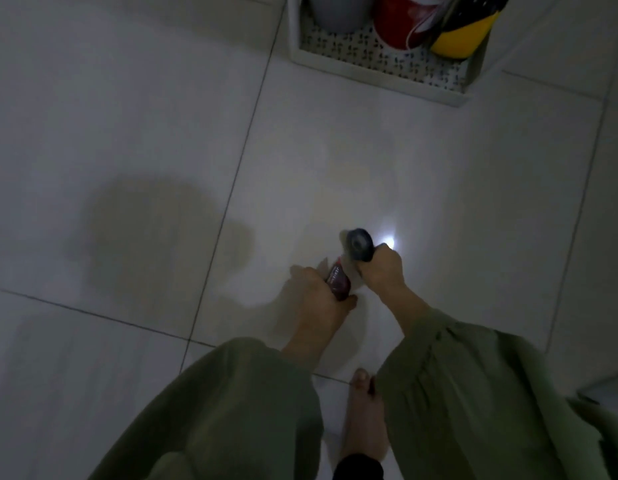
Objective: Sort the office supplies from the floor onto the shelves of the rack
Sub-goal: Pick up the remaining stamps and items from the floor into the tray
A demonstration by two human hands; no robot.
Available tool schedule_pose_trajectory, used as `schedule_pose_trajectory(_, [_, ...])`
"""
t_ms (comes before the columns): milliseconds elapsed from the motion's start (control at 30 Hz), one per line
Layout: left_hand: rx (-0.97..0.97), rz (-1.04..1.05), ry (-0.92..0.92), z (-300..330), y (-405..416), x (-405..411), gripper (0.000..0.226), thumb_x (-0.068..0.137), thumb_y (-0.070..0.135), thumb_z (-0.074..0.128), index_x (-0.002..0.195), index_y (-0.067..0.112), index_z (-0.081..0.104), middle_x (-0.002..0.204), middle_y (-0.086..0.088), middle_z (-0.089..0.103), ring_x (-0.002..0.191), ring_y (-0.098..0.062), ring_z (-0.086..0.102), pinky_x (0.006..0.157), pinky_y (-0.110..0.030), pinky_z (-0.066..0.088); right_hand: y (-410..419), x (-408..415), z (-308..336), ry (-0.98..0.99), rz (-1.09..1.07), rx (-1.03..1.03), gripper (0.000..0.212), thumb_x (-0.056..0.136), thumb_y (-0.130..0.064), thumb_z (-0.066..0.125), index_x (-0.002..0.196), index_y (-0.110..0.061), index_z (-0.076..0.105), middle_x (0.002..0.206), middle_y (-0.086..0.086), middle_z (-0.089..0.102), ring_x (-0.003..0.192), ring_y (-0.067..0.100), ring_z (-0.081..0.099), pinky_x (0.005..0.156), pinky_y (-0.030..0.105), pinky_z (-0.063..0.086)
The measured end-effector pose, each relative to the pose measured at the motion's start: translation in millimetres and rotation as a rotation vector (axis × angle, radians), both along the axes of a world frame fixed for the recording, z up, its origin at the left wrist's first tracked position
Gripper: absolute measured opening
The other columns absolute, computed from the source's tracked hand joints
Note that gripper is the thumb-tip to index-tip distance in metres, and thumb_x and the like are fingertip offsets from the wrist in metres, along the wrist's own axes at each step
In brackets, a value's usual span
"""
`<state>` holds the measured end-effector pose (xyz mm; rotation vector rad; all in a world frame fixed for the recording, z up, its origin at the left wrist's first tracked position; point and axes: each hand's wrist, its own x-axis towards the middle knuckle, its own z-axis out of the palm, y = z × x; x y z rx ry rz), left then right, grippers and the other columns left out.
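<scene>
My left hand (319,289) grips a dark red tube-shaped item with white lettering (338,280), low over the floor. Just to its right, my right hand (382,271) grips a dark round item (361,245) whose circular end faces up; what it is I cannot tell in the dim light. The two hands are close together, nearly touching. The white rack (376,72) stands at the top of the view, its perforated bottom shelf holding a grey cup (338,12), a red and white container (404,22) and a yellow and black object (463,36).
The floor is pale tile (162,133) with dark grout lines and a bright light reflection (388,241) beside my right hand. My bare foot (363,420) stands at the bottom centre between green sleeves. A dim shadow patch lies to the left.
</scene>
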<state>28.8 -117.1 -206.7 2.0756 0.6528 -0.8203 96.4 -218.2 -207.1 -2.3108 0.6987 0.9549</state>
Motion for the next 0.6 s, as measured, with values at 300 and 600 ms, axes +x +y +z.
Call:
schedule_pose_trajectory(300, [-0.472, 0.514, -0.089, 138.5, 13.4, 23.2, 0.024, 0.098, 0.013, 0.042, 0.12, 0.004, 0.046, 0.104, -0.004, 0.054, 0.093, -0.014, 0.056, 0.073, -0.014, 0.048, 32.5, -40.6, 137.9, -0.049, -0.746, 0.717, 0.024, 0.095, -0.005, 0.045, 0.119, -0.005, 0.046, 0.108, 0.012, 0.059, 0.097, 0.023, 0.059, 0.072, 0.029, 0.052])
schedule_pose_trajectory(600, [-0.61, 0.451, -0.355, 373.5, 31.6, 70.0, 0.014, 0.094, 0.013, 0.049, 0.097, 0.026, 0.049, 0.092, 0.012, 0.059, 0.075, 0.007, 0.059, 0.059, -0.004, 0.045, 60.0, -0.5, 393.4, -0.252, -0.803, 0.863, 0.024, 0.1, -0.014, 0.035, 0.091, -0.015, 0.058, 0.093, 0.006, 0.062, 0.081, 0.012, 0.059, 0.052, 0.017, 0.053])
